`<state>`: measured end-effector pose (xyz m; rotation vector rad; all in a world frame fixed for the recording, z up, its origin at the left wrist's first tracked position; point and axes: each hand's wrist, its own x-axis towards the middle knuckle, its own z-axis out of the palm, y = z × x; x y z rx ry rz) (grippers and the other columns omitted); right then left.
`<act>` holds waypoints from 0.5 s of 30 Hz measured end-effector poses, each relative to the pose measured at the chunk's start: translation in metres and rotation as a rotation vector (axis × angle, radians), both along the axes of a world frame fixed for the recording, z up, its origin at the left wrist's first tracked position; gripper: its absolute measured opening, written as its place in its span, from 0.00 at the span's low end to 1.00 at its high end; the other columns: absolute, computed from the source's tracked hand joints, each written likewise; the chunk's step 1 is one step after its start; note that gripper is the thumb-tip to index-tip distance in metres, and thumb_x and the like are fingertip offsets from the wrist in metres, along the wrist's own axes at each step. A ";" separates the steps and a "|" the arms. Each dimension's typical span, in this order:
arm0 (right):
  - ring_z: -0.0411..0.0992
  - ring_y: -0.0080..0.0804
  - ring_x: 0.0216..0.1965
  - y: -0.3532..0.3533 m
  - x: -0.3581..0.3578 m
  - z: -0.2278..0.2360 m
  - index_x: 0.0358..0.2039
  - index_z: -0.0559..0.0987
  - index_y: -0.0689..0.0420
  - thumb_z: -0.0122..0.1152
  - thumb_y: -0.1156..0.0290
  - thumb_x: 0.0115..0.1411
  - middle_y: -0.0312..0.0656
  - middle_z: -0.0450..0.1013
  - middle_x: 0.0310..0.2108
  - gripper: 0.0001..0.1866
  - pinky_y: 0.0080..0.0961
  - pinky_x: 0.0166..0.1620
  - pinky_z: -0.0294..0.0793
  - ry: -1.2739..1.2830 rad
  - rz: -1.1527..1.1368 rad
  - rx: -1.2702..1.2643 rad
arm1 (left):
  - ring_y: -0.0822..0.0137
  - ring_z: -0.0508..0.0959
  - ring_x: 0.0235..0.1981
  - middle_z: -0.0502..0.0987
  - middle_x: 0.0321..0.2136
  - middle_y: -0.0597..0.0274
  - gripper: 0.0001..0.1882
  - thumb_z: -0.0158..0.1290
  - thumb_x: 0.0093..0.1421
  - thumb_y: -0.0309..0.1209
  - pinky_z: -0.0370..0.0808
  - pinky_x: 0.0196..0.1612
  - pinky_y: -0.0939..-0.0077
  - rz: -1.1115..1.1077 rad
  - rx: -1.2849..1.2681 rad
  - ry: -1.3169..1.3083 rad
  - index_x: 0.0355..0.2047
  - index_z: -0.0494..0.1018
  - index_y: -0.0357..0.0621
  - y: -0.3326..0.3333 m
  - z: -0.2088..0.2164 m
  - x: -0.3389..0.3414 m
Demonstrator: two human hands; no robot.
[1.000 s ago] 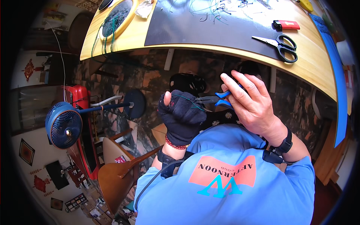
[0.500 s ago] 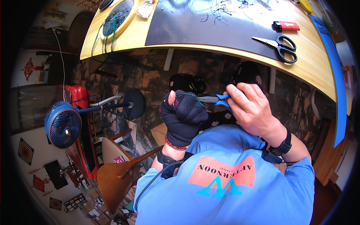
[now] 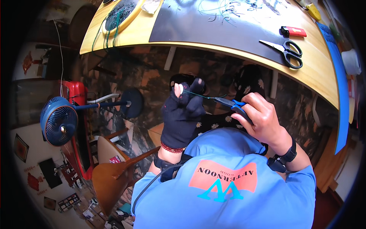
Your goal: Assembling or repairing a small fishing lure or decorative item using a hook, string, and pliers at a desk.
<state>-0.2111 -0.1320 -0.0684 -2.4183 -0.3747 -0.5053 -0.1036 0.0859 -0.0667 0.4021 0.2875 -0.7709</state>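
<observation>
My left hand (image 3: pixel 183 107), in a black glove with bare fingertips, is closed on a thin green thread (image 3: pixel 196 94). The thread stretches from those fingers to the jaws of a pair of needle-nose pliers (image 3: pixel 225 102). My right hand (image 3: pixel 260 114), bare, is wrapped round the pliers' blue and black handles. Something tiny sits at the jaw tips on the thread, too small to make out. Both hands are over my lap, short of the table's near edge.
On the wooden table (image 3: pixel 324 72) lie a dark mat (image 3: pixel 213 34), black-handled scissors (image 3: pixel 291 54), a red lighter (image 3: pixel 294 31), several small hooks with thread (image 3: pixel 221 17) and a yellow-rimmed tray (image 3: pixel 131 21) of threads. A fan (image 3: pixel 59 122) and a wooden chair (image 3: pixel 108 183) stand left.
The pliers have moved right and away from my left hand, their handles now tilted down. The thread between is drawn out straight, and the gloved fingers have lifted and turned outward.
</observation>
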 end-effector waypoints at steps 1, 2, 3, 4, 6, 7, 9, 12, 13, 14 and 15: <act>0.69 0.42 0.27 0.001 0.000 0.000 0.25 0.73 0.62 0.73 0.70 0.49 0.45 0.68 0.29 0.15 0.34 0.28 0.71 0.002 0.002 0.022 | 0.78 0.61 0.21 0.63 0.21 0.70 0.19 0.42 0.73 0.43 0.60 0.24 0.80 0.011 -0.005 0.002 0.25 0.63 0.50 -0.001 -0.002 0.001; 0.69 0.43 0.27 0.002 0.001 -0.001 0.25 0.73 0.62 0.73 0.70 0.49 0.45 0.68 0.29 0.15 0.34 0.27 0.72 0.004 0.004 0.043 | 0.79 0.61 0.20 0.61 0.20 0.71 0.19 0.42 0.73 0.43 0.60 0.24 0.81 -0.042 -0.170 -0.004 0.24 0.62 0.51 -0.002 -0.006 0.004; 0.69 0.43 0.27 0.003 0.000 -0.001 0.25 0.73 0.62 0.73 0.70 0.49 0.45 0.68 0.29 0.15 0.34 0.27 0.72 0.007 0.016 0.039 | 0.79 0.60 0.18 0.58 0.19 0.72 0.19 0.41 0.73 0.43 0.59 0.23 0.81 -0.093 -0.334 -0.010 0.24 0.61 0.52 -0.004 -0.009 0.006; 0.70 0.43 0.27 0.004 0.000 -0.001 0.25 0.73 0.62 0.73 0.70 0.50 0.45 0.68 0.29 0.15 0.34 0.27 0.72 0.013 0.016 0.040 | 0.79 0.60 0.18 0.58 0.19 0.72 0.19 0.41 0.73 0.43 0.59 0.23 0.81 -0.080 -0.338 -0.009 0.24 0.61 0.52 -0.004 -0.011 0.008; 0.70 0.43 0.27 0.006 -0.001 -0.003 0.25 0.73 0.62 0.73 0.71 0.50 0.45 0.68 0.28 0.14 0.34 0.27 0.72 0.020 0.025 0.035 | 0.79 0.58 0.16 0.56 0.17 0.74 0.19 0.41 0.73 0.44 0.57 0.22 0.82 -0.136 -0.354 -0.107 0.24 0.61 0.53 -0.005 -0.014 0.012; 0.70 0.43 0.26 0.007 -0.002 -0.004 0.25 0.73 0.63 0.72 0.71 0.51 0.45 0.68 0.28 0.14 0.35 0.27 0.71 0.030 0.000 0.061 | 0.79 0.58 0.16 0.56 0.17 0.74 0.19 0.41 0.73 0.44 0.57 0.22 0.82 -0.126 -0.359 -0.108 0.24 0.61 0.53 -0.006 -0.014 0.011; 0.70 0.43 0.26 0.009 -0.003 -0.006 0.25 0.73 0.63 0.72 0.72 0.52 0.46 0.68 0.27 0.13 0.35 0.27 0.71 0.041 -0.019 0.084 | 0.79 0.56 0.14 0.53 0.16 0.74 0.18 0.42 0.72 0.43 0.55 0.21 0.81 -0.070 -0.272 -0.083 0.23 0.60 0.54 -0.008 -0.010 0.008; 0.69 0.44 0.25 0.011 -0.003 -0.009 0.24 0.74 0.64 0.71 0.73 0.53 0.46 0.68 0.27 0.13 0.35 0.27 0.70 0.070 -0.037 0.127 | 0.79 0.55 0.14 0.53 0.16 0.75 0.17 0.42 0.71 0.43 0.55 0.21 0.81 -0.090 -0.314 -0.028 0.23 0.60 0.56 -0.005 -0.011 0.008; 0.69 0.44 0.25 0.011 -0.003 -0.010 0.24 0.74 0.64 0.71 0.73 0.53 0.46 0.69 0.26 0.12 0.35 0.27 0.70 0.069 -0.039 0.139 | 0.79 0.55 0.14 0.53 0.16 0.75 0.17 0.42 0.71 0.43 0.55 0.21 0.81 -0.087 -0.317 -0.029 0.23 0.60 0.56 -0.004 -0.012 0.009; 0.69 0.44 0.25 0.011 -0.003 -0.011 0.25 0.75 0.64 0.71 0.73 0.53 0.47 0.69 0.26 0.12 0.35 0.27 0.70 0.067 -0.041 0.151 | 0.79 0.55 0.14 0.53 0.16 0.75 0.17 0.43 0.71 0.43 0.55 0.20 0.81 -0.070 -0.320 -0.014 0.23 0.60 0.55 -0.004 -0.013 0.009; 0.69 0.44 0.25 0.011 -0.003 -0.012 0.25 0.75 0.64 0.71 0.73 0.53 0.47 0.69 0.26 0.12 0.35 0.27 0.70 0.069 -0.039 0.149 | 0.79 0.54 0.14 0.53 0.16 0.75 0.17 0.43 0.70 0.42 0.55 0.20 0.81 -0.053 -0.322 0.002 0.23 0.60 0.55 -0.004 -0.013 0.008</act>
